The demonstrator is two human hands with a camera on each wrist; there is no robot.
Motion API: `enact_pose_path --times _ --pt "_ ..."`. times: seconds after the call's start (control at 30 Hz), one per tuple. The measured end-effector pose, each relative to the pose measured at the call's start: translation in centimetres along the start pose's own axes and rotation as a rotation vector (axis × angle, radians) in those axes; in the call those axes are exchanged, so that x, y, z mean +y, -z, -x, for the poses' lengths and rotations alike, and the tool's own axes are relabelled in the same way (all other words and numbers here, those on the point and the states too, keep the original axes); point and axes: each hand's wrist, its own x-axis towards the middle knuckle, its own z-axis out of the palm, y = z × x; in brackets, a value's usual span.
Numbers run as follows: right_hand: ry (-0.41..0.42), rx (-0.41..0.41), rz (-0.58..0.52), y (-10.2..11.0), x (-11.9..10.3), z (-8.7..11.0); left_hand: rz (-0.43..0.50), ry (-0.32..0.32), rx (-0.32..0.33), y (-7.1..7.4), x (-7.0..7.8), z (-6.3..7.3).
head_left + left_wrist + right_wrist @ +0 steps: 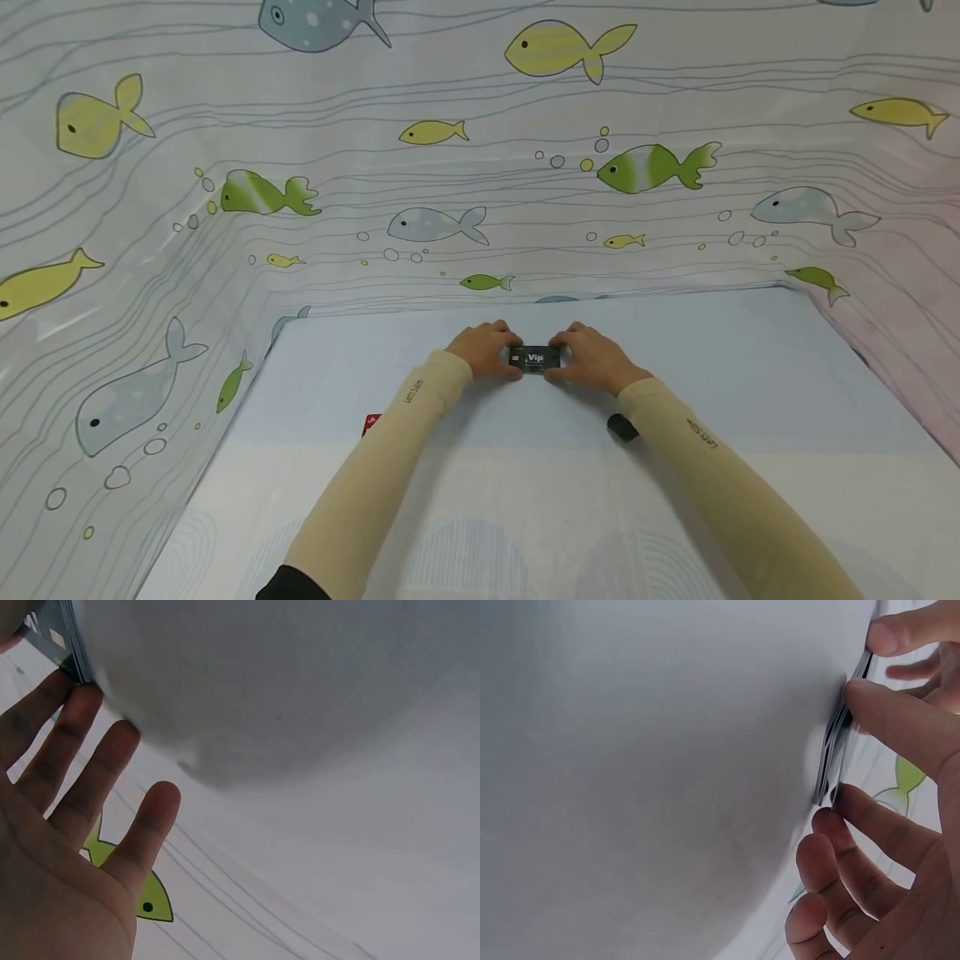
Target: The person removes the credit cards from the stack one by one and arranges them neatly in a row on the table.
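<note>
A small stack of cards [535, 359], the top one black and printed "Vip", is held by its two short ends. My left hand [487, 350] pinches the left end and my right hand [592, 358] the right end. Seen edge-on in the right wrist view, the stack [832, 754] shows several thin layers, slightly spread at one end. There, my right thumb and index finger grip it while the other fingers curl loosely. The left wrist view shows a corner of the cards [56, 637] at my left fingertips [86, 694].
A red card [371, 422] peeks out from behind my left sleeve on the white table [480, 483]. Beside my right forearm lies a small black object [622, 427], partly covered by the sleeve. A fish-patterned sheet [337, 250] rises behind the table and along its sides.
</note>
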Motion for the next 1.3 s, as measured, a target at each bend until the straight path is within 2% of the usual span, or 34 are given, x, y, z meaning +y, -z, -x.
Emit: enact_pose_path --times 0.3,0.57,0.87,1.3 --pt "-0.001 -0.002 0.029 0.2 -0.4 0.0 -0.038 -0.018 0.01 0.4 0.3 0.6" --pt "0.003 0.004 0.064 0.6 -1.0 0.3 -0.041 -0.009 0.009 -0.1 0.0 0.0" --pt "0.012 0.032 0.129 0.2 -1.4 0.4 -0.049 -0.019 0.01 -0.1 0.0 0.0" --pt "0.033 0.057 0.115 0.2 -1.2 0.6 -0.077 -0.066 0.035 0.0 -0.4 0.1"
